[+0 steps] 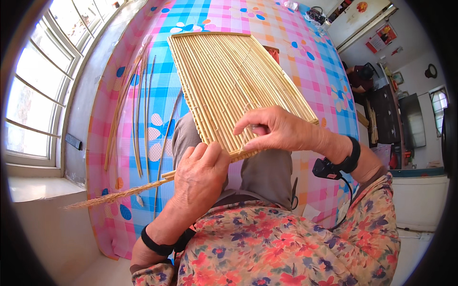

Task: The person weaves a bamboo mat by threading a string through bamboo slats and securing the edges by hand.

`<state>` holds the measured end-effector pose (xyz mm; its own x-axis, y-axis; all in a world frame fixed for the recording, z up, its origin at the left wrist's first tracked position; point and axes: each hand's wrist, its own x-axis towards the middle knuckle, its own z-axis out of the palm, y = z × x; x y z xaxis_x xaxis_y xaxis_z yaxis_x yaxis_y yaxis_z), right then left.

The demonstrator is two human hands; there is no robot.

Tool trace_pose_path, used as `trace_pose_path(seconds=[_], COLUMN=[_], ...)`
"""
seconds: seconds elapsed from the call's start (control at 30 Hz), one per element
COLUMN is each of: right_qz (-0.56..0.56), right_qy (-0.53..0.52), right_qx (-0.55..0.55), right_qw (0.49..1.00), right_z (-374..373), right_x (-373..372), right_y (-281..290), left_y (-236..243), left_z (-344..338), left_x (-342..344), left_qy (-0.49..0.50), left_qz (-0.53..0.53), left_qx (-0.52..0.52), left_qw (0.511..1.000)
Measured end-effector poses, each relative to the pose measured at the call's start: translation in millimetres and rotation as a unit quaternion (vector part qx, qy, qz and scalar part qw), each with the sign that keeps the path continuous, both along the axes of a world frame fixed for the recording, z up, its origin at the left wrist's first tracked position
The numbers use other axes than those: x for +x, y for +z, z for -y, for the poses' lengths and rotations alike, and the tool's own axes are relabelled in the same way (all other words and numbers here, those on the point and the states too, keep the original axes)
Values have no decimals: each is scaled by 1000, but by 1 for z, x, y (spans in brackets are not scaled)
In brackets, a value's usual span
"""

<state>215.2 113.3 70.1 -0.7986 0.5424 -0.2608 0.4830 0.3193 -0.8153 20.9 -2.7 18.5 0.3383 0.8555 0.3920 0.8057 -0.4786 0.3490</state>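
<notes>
Left hand [200, 176] grasping reed stalk [119, 193], right hand [276, 128] pinching woven reed mat [234, 81] on lap

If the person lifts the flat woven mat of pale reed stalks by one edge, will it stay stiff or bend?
The flat woven mat of pale reed stalks probably stays fairly stiff: it juts off the lap unsupported without sagging. It likely feels light, being thin dry stalks. Loose stalks at the unfinished near edge may slip out.

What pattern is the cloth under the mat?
Pink and blue checks with flowers on the cloth, head view.
</notes>
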Motion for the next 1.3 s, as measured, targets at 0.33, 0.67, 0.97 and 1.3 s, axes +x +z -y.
trace_pose_path(seconds=[0.33, 0.67, 0.97, 1.3], right_qz=[-61, -430, -568, -662], right_qy=[54, -232, -242, -179], right_qx=[131, -14, -119, -51], right_qw=[988, 873, 778, 726], right_z=[5, -60, -89, -129], right_x=[7, 6, 26, 13], right_y=[-26, 47, 87, 155], left_y=[0, 3, -2, 9], left_z=[-3, -6, -10, -13], left_x=[4, 0, 1, 6], left_qy=[4, -10, -45, -57], left_qz=[-1, 1, 6, 1], left_qx=[-6, -6, 18, 13], left_qw=[1000, 1000, 999, 998])
